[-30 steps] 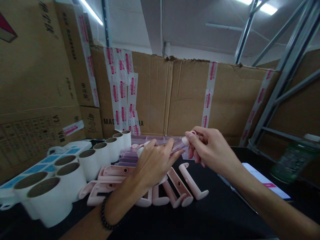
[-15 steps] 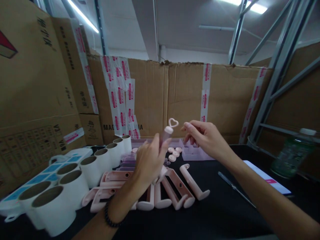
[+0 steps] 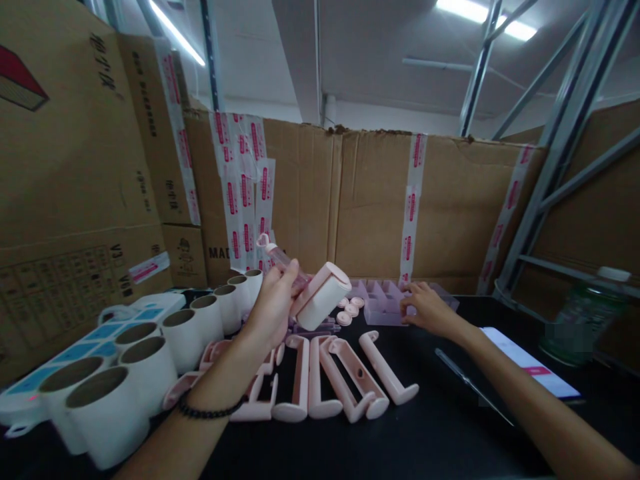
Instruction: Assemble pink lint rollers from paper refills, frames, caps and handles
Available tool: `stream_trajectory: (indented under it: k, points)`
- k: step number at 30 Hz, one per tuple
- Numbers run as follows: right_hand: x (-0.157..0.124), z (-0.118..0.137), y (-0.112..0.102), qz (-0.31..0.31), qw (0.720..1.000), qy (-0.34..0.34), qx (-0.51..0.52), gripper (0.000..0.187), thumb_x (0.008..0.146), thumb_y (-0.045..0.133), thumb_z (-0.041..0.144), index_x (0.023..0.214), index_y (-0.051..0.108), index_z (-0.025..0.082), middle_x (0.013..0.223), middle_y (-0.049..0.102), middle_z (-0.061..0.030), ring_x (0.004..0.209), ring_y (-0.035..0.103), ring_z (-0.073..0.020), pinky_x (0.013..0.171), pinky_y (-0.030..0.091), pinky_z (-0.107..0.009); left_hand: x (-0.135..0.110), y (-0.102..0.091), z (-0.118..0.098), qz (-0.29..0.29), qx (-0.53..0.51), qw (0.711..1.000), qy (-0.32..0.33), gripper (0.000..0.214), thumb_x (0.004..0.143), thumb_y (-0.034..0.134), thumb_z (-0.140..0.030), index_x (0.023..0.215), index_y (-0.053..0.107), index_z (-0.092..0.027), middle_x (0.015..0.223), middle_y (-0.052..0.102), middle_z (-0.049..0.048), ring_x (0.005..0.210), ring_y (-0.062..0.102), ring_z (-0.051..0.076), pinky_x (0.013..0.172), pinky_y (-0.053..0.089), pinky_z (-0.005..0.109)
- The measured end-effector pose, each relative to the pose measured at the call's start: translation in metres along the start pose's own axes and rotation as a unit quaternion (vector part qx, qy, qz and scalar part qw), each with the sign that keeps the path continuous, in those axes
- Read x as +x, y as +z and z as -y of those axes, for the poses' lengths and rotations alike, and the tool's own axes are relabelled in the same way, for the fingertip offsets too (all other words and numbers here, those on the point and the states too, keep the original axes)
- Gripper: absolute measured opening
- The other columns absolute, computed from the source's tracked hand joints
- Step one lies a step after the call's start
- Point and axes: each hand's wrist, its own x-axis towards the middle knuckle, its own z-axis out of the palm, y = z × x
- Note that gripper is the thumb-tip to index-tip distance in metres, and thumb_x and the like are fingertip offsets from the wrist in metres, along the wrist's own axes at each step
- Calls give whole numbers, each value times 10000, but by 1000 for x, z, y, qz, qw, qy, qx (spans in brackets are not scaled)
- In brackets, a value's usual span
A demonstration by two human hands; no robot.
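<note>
My left hand (image 3: 273, 303) is raised over the black table, closed around a pink bracket (image 3: 323, 295) with a rounded end, together with a thin clear pink tube (image 3: 280, 255) topped by a heart-shaped cap. My right hand (image 3: 425, 308) reaches to the back of the table and rests its fingers on a translucent pink tray (image 3: 383, 300) with small compartments. Whether those fingers pinch anything I cannot make out. Three small pink discs (image 3: 349, 309) lie between the hands. Several pink brackets (image 3: 345, 373) lie in a row below my left hand.
White cups (image 3: 150, 357) stand in rows at the left, beside a white and blue tray (image 3: 75, 350). Taped cardboard boxes (image 3: 350, 200) wall the back and left. A thin metal tool (image 3: 467, 383), a white card (image 3: 530, 363) and a green bottle (image 3: 575, 323) lie at the right.
My left hand has picked up a pink bracket and lifted it along with the heart-capped tube. My right hand has left the tube and moved back onto the compartment tray.
</note>
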Motion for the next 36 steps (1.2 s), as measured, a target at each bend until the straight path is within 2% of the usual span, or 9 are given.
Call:
stream_trajectory:
  k: [3,6,9,12,16,19,25,29,36]
  points:
    - [-3,-1,-8,-3,999,-19,32,69,811,771,288,822,764,220,1304,582,-107,1266,507,-298,1100,379,-448,-2,0,-2,-7,-28,999,-21,184,889,683,-291,870,533,-187,718,667,6,574,659,144,623,575,289]
    - [-10,1,-21,-36,982,-38,181,192,872,718,399,885,718,208,1324,552,-111,1299,512,-274,1110,398,-435,-3,1,-3,-19,-44,999,-15,186,881,703,-284,874,549,-179,722,675,8,596,676,149,639,598,304]
    - [-19,11,-37,-78,922,-20,378,292,865,724,467,916,644,191,1346,557,-127,1292,540,-280,1047,472,-410,-3,3,-1,-37,-68,997,2,250,825,772,-305,865,562,-177,726,684,5,615,683,152,670,614,320]
    - [-22,28,-50,-127,851,-5,510,330,837,776,416,987,562,213,1346,602,-124,1206,612,-254,999,507,-393,-3,5,1,-50,-100,994,16,298,779,816,-309,860,559,-182,727,681,-14,610,671,134,704,618,316]
    - [-17,59,-61,-176,760,1,625,546,788,828,346,1206,481,282,1259,678,-98,1147,658,-241,941,541,-387,-4,8,5,-32,-139,989,25,369,740,851,-366,875,558,-188,745,680,-30,645,682,130,745,616,314]
    - [-12,84,-64,-171,726,4,666,604,775,834,344,1260,477,294,1198,714,-93,1120,679,-257,937,544,-404,-7,10,8,-16,-155,987,32,404,723,864,-403,886,565,-186,770,697,-18,682,692,138,739,613,305]
    - [-2,115,-60,-125,729,-11,673,613,765,841,336,1276,503,300,1158,721,-77,1062,689,-258,894,556,-410,-14,13,12,12,-150,988,30,427,722,866,-427,937,581,-192,835,725,14,745,708,158,725,609,297]
    - [2,117,-61,-117,748,-14,653,640,756,843,344,1295,503,293,1162,714,-82,1037,689,-257,869,553,-410,-18,14,14,18,-138,990,33,451,722,861,-455,959,576,-199,831,710,-2,761,711,155,745,604,295]
    - [0,122,-66,-101,753,-12,651,598,768,834,336,1270,516,273,1145,723,-75,1026,684,-237,857,534,-372,-20,16,17,31,-126,991,38,427,733,851,-412,954,553,-201,842,724,10,741,706,161,703,589,286]
